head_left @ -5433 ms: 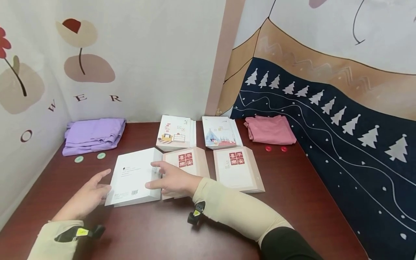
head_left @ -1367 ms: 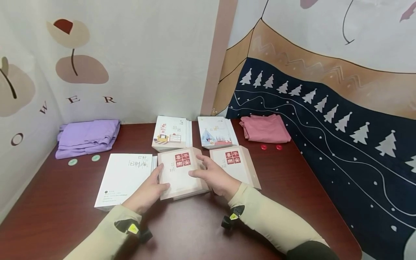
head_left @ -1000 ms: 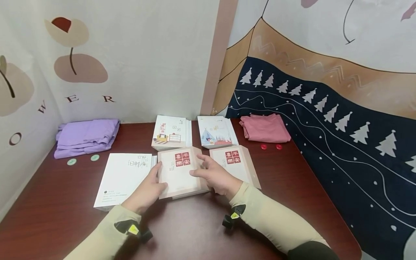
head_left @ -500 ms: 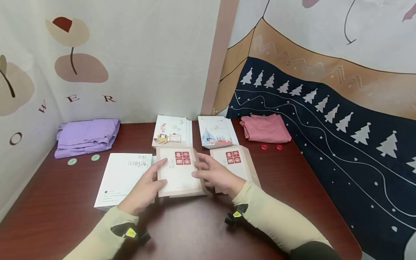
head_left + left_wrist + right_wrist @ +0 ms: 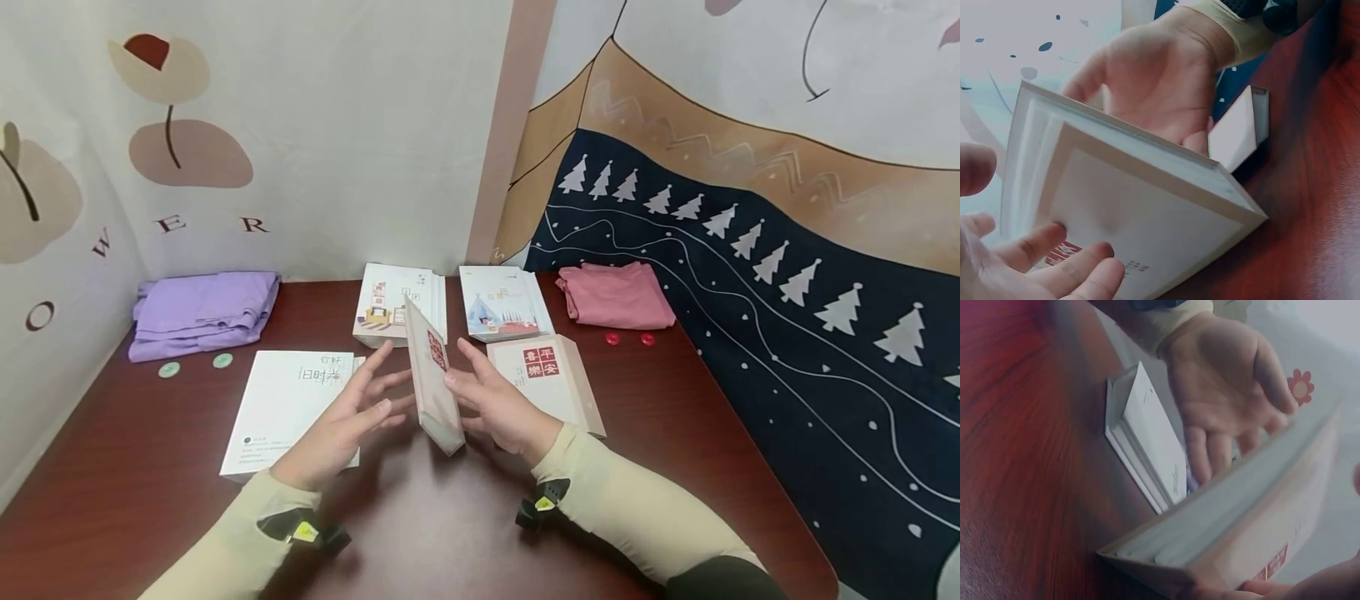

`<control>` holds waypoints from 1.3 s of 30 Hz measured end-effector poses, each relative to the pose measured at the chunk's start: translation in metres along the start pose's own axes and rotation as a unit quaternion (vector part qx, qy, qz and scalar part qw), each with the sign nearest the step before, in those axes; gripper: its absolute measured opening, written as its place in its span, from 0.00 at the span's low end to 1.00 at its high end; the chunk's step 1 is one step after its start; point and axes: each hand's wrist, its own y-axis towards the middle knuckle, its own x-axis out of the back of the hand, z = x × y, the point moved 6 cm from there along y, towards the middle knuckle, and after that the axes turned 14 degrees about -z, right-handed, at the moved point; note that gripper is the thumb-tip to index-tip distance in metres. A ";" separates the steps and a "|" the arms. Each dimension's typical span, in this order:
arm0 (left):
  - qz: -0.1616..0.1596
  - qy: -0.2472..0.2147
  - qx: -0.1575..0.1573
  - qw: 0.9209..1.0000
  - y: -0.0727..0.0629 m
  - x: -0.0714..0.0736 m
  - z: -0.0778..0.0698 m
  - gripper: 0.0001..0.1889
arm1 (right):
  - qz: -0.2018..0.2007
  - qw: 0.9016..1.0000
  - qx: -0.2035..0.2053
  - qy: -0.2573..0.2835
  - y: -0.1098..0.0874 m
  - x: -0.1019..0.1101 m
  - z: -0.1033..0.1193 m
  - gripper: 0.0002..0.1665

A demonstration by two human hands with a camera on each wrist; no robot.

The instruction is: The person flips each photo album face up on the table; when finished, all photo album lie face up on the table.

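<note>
A beige book [image 5: 429, 371] with a red square of characters stands on edge, leaning, between my two hands. My left hand [image 5: 341, 425] is at its left side, fingers spread; in the left wrist view its fingertips overlap the book's cover [image 5: 1141, 206] beside the red print. My right hand [image 5: 504, 408] is at the other side, thumb and fingers extended against the book. In the right wrist view, its fingers [image 5: 1266, 587] lie along the cover near the red print. A white book [image 5: 281, 408] lies left of my left hand; a matching beige book [image 5: 551, 392] lies behind my right hand.
Behind stand two illustrated white book stacks, one with a yellow chair [image 5: 390, 312] and one with a blue tent [image 5: 498, 308]. Folded purple cloth [image 5: 202, 312] with green buttons [image 5: 222, 360] is far left; folded pink cloth [image 5: 615, 296] with red buttons [image 5: 647, 339] is right.
Earlier my hands were on the white book at the left, then moved right to the beige book. That book has turned from flat up onto its edge, and my left fingers have spread.
</note>
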 end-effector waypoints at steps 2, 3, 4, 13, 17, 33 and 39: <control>0.011 0.008 0.002 1.000 0.000 -0.004 0.005 0.37 | 0.003 1.000 0.003 0.014 -0.003 -0.002 0.001 0.46; 0.014 0.012 0.003 1.000 0.001 -0.005 0.007 0.37 | 0.007 1.000 0.003 0.019 -0.004 -0.002 0.002 0.46; 0.017 0.013 0.005 1.000 0.001 -0.006 0.009 0.37 | 0.012 1.000 0.002 0.027 -0.005 -0.003 0.002 0.46; 0.038 0.116 0.020 0.992 -0.001 -0.009 0.024 0.35 | -0.031 0.999 0.026 0.020 -0.001 0.004 0.001 0.61; 0.022 0.148 0.025 0.988 -0.001 -0.004 0.027 0.36 | -0.078 0.994 0.054 -0.058 0.000 0.010 0.002 0.65; -0.052 0.206 0.124 0.969 0.002 0.015 0.027 0.38 | -0.143 0.982 0.060 -0.107 0.006 0.019 -0.004 0.65; -0.063 0.215 0.118 0.967 0.000 0.016 0.016 0.38 | -0.135 0.985 0.049 -0.100 0.004 0.025 -0.003 0.62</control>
